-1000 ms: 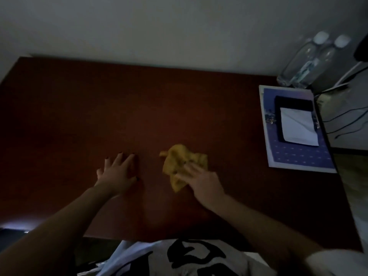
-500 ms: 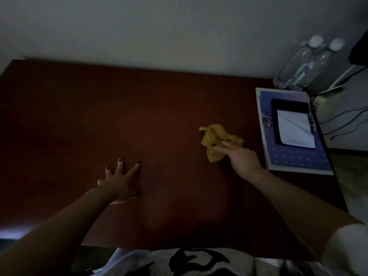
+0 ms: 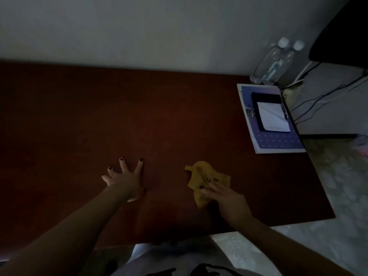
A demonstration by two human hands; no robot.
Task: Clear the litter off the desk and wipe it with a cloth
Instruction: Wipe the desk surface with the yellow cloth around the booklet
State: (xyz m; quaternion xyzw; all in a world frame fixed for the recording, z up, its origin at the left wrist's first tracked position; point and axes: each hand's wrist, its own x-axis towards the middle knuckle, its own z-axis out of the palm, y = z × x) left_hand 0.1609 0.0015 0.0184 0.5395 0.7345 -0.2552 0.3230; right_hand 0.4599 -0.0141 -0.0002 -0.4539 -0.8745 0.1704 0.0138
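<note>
The cloth (image 3: pixel 205 178), pressed under the right hand (image 3: pixel 226 198) with fingers straight, has been swept back from the folder (image 3: pixel 278 141) toward the near middle of the desk (image 3: pixel 139 116). The left hand (image 3: pixel 125 180) is spread flat, empty. Wiping appears well under way.

Yellow cloth (image 3: pixel 201 177) at 5 o'clock: near part hidden under fingers of right hand (image 3: pixel 227 198). Desk (image 3: pixel 139 116) cut off by left edge at 9 o'clock. Black object (image 3: pixel 342 36) at 2 o'clock cut off by top and right edges, unidentifiable. Two bottles (image 3: pixel 272 62) at 1 o'clock blurred, labels unreadable. Small metallic items (image 3: pixel 250 113) on purple folder (image 3: pixel 278 140) too small to tell.
</note>
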